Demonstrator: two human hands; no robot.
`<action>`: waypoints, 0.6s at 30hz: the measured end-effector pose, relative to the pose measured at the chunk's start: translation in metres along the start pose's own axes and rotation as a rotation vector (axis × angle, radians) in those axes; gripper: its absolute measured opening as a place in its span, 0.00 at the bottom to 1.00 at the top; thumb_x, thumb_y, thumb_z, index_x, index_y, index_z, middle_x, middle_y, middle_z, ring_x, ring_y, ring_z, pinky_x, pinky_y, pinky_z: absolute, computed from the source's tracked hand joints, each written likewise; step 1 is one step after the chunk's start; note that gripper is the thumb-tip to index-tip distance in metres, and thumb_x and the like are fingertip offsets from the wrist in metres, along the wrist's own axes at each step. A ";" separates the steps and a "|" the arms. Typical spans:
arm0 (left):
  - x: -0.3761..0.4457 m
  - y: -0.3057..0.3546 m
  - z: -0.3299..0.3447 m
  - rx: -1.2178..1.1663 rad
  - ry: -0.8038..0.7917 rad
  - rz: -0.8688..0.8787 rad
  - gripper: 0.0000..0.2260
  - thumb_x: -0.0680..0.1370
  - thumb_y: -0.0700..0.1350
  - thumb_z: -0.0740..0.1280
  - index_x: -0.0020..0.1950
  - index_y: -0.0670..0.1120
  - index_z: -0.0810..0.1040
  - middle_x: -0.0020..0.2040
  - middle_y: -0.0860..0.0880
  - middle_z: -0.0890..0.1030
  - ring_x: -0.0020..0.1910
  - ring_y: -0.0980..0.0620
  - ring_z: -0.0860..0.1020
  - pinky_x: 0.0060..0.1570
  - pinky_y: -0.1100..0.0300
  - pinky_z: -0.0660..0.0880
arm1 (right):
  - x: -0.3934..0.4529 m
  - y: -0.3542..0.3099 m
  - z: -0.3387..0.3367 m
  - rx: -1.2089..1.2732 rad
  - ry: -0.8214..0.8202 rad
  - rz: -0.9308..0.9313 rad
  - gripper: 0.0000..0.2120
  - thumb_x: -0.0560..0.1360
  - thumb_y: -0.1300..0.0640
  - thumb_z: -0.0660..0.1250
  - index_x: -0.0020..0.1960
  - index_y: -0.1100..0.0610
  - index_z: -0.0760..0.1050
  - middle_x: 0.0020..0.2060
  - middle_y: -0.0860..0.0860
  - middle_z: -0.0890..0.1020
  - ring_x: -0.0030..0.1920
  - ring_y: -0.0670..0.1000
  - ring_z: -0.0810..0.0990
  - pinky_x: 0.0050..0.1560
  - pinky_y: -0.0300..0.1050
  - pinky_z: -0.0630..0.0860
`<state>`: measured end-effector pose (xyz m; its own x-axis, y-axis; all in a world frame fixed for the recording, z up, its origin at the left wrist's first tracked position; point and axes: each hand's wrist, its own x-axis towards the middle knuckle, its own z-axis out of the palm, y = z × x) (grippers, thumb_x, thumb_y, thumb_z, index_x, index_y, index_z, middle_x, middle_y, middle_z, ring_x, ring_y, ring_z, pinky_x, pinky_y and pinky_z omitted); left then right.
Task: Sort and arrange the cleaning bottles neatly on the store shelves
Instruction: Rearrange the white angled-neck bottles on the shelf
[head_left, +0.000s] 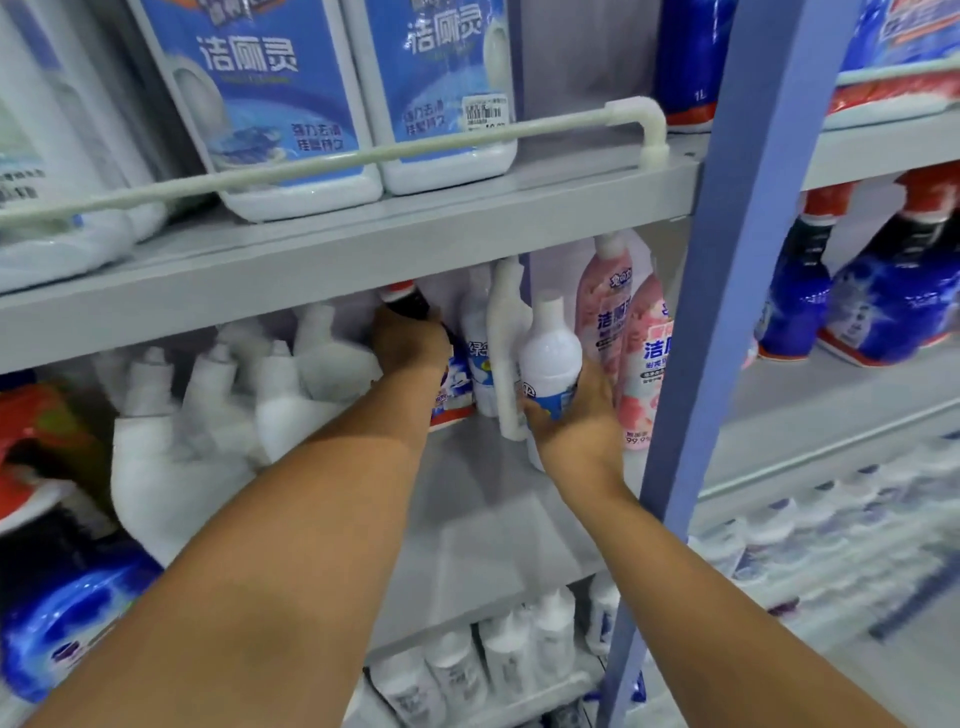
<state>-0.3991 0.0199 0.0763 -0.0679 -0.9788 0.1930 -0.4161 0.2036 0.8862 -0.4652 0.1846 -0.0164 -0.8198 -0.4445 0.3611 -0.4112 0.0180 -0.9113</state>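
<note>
While both my arms reach into the middle shelf (483, 499), my left hand (410, 340) is curled over the shoulder of a dark bottle with a red cap (402, 299), fingers wrapped round it just below the neck. That bottle stands upright near the back of the shelf, its blue, white and red label showing beside my wrist. My right hand (576, 415) holds a white bottle with a blue band (550, 358) from below and behind, fingers closed round its lower body; it is upright, lifted a little off the shelf floor, just in front of two pink bottles (623, 332) that stand against the blue upright post (727, 291). Between my hands stand a white bottle with a green-lettered label (478, 353) and a plain white handled bottle (506, 338), close together. To the left, a crowd of white bent-neck bottles (218, 395) leans toward me. Above, two large white jugs with blue labels (332, 88) sit behind a white rail (363, 156).
</note>
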 end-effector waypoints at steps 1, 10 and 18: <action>-0.003 -0.003 0.001 -0.025 0.010 -0.002 0.11 0.81 0.48 0.69 0.57 0.42 0.78 0.59 0.41 0.83 0.59 0.42 0.82 0.52 0.56 0.75 | 0.000 0.000 0.000 -0.002 -0.002 -0.001 0.28 0.71 0.60 0.77 0.67 0.54 0.70 0.59 0.48 0.77 0.54 0.45 0.74 0.51 0.30 0.69; -0.069 -0.033 -0.012 -0.199 0.034 0.187 0.28 0.78 0.42 0.73 0.74 0.40 0.66 0.67 0.46 0.75 0.64 0.52 0.73 0.59 0.73 0.62 | -0.005 -0.001 -0.001 -0.072 -0.001 -0.009 0.30 0.73 0.55 0.76 0.70 0.52 0.67 0.63 0.51 0.78 0.59 0.53 0.78 0.55 0.48 0.77; -0.123 -0.044 -0.066 -0.193 -0.093 0.160 0.19 0.74 0.52 0.76 0.62 0.51 0.76 0.46 0.63 0.79 0.49 0.56 0.78 0.46 0.75 0.70 | -0.054 -0.019 -0.016 0.040 -0.139 0.136 0.29 0.75 0.53 0.72 0.73 0.57 0.67 0.67 0.54 0.74 0.61 0.52 0.79 0.59 0.48 0.78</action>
<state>-0.3125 0.1321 0.0411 -0.2056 -0.9296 0.3059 -0.2131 0.3476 0.9131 -0.4195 0.2223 -0.0159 -0.8027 -0.5599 0.2056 -0.2820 0.0525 -0.9580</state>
